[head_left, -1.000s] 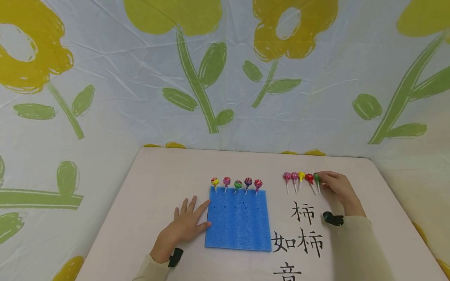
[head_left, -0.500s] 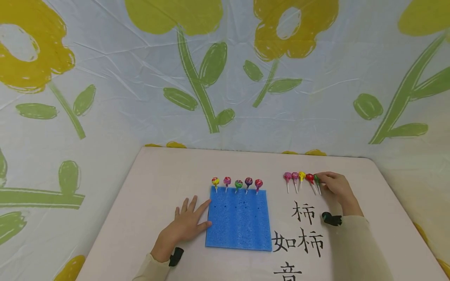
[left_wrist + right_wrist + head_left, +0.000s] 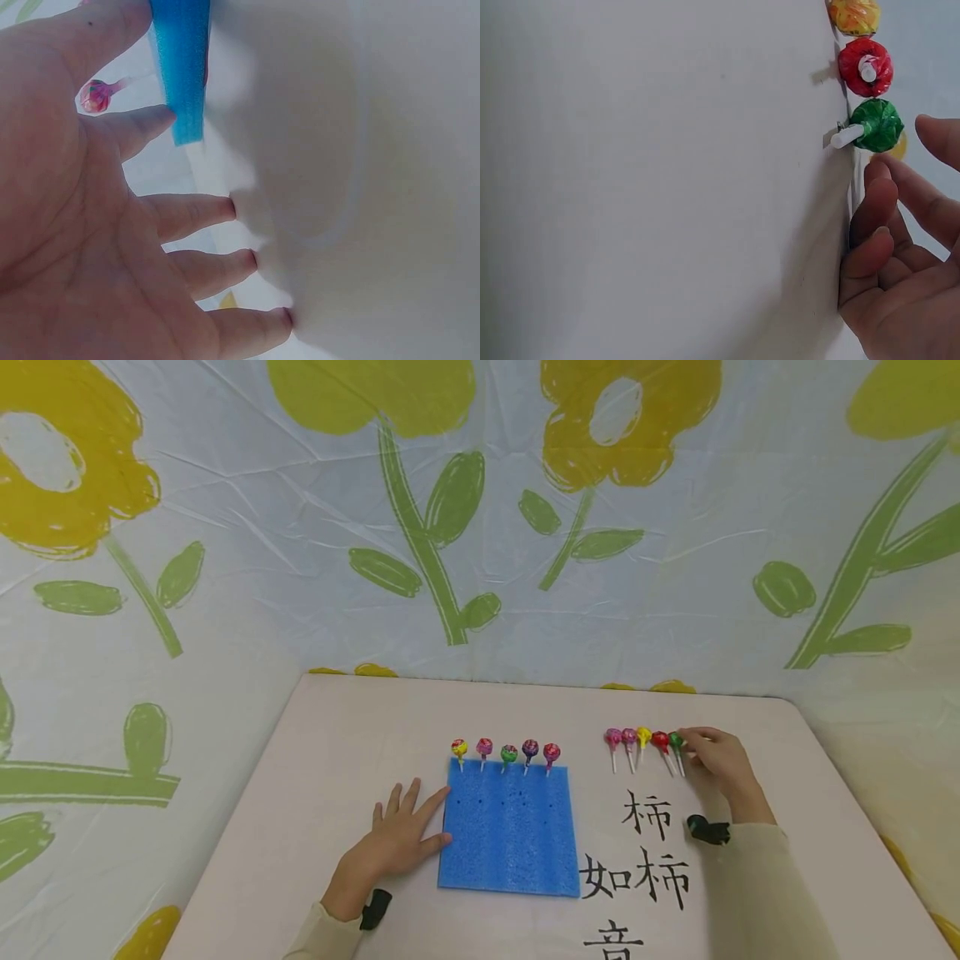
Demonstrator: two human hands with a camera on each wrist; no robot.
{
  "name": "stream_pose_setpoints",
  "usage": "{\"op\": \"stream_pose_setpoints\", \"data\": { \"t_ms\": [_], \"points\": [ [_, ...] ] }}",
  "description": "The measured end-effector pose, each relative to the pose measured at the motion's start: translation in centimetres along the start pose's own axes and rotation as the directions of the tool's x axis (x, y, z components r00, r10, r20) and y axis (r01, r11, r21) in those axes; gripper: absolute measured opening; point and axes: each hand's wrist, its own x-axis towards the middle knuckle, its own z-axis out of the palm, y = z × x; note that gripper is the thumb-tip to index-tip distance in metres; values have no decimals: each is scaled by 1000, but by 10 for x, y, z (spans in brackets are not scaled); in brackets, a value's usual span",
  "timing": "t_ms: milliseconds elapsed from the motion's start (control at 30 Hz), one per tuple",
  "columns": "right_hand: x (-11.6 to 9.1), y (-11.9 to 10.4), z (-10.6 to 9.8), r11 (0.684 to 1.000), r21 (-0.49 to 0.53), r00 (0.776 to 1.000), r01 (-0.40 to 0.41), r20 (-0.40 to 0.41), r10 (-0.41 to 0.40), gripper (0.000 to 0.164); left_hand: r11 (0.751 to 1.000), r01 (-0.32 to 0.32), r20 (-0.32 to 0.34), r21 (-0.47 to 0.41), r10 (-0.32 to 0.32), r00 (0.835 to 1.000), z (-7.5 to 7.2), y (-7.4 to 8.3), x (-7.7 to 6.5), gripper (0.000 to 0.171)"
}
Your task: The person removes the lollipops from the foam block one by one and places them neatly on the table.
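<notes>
A square blue foam block point(image 3: 507, 843) lies on the table, with several lollipops in a row along its far edge, among them a green-wrapped one point(image 3: 509, 752). My left hand point(image 3: 397, 839) rests spread beside it, thumb and index finger touching its left edge; the left wrist view shows the other fingertips on the table. To the right lies a row of loose lollipops. At its right end is a green lollipop point(image 3: 877, 125), beside a red one point(image 3: 867, 67). My right hand point(image 3: 720, 758) is next to the green lollipop, thumb and index finger apart from it, the other fingers bent.
Further left in the loose row are a yellow lollipop point(image 3: 643, 737) and two pink ones. Large black characters point(image 3: 647, 814) mark the pale table point(image 3: 360, 718) right of the foam. A flower-patterned cloth point(image 3: 300, 510) hangs behind and beside the table.
My right fingers have drawn slightly away from the green lollipop's head, so more of it shows. The left hand and the foam block have stayed in place.
</notes>
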Motion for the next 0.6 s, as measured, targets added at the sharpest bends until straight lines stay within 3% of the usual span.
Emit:
{"op": "stream_pose_setpoints", "data": {
  "t_ms": [233,400,600],
  "points": [
    [-15,-5,-2,998,54,998,44,-46,-41,69,1000,0,1,-14,0,1000,0,1,-1,70],
    [-36,-20,0,982,130,988,138,-94,-127,65,1000,0,-4,-15,0,1000,-1,1,-1,70],
    [-59,-38,14,938,198,958,285,-91,-272,55,1000,1,-3,-13,-1,1000,-1,1,-1,70]
  ]
}}
